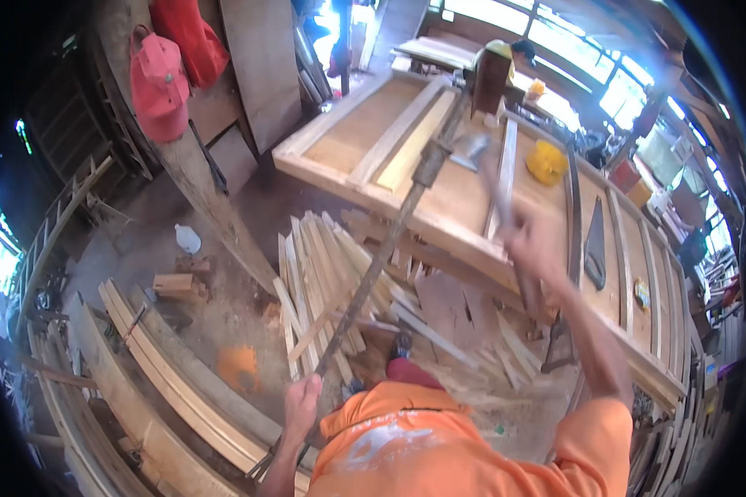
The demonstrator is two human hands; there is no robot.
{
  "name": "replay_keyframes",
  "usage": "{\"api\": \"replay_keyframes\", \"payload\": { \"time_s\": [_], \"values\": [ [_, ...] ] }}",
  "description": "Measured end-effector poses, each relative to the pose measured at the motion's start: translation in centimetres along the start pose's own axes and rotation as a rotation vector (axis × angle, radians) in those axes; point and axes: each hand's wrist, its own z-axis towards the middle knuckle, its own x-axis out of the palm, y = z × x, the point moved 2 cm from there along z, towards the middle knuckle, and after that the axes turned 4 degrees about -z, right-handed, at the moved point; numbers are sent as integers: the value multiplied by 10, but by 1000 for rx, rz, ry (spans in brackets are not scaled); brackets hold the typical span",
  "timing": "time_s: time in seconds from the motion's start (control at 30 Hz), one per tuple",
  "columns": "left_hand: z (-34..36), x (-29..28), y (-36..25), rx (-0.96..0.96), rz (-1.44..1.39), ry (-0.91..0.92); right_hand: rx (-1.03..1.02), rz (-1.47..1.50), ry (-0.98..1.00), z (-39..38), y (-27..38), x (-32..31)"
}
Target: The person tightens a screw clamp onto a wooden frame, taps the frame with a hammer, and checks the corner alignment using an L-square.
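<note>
My left hand (304,398) is wrapped round the near end of a long metal bar clamp (379,263). The bar slants up and away, crossing the edge of a wooden frame panel (423,217). A sliding jaw (431,161) sits on the bar over the panel, and a brown block (491,80) stands at the far end. In my right hand (532,244) is the handle of a hammer (471,152), smeared by motion. The hammer's head is just right of the sliding jaw; whether they touch I cannot tell.
On the panel lie a handsaw (595,244), a yellow rounded object (547,161) and a second dark bar (574,215). Loose wood strips (311,269) are heaped below its edge. Long boards (182,381) lie at lower left. A post (215,215) leans nearby. Another person (522,54) is at the back.
</note>
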Motion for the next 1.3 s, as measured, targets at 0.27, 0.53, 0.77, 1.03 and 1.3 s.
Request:
{"api": "replay_keyframes", "payload": {
  "time_s": [0.27,0.53,0.77,1.03,1.3],
  "values": [
    [15,6,-8,5,14,52,114,75,-58,38,-1,-35],
    [18,6,0,9,-41,57,129,85,41,29,3,-32],
    [21,-3,10,-79,-48,87,-57,36,-30,15,5,-13],
    [26,5,-1,-87,-64,72,417,-501,-157,104,-192,-32],
    [32,9,2,-108,36,92,-54,-848,-242,118,-134,8]
  ]
}}
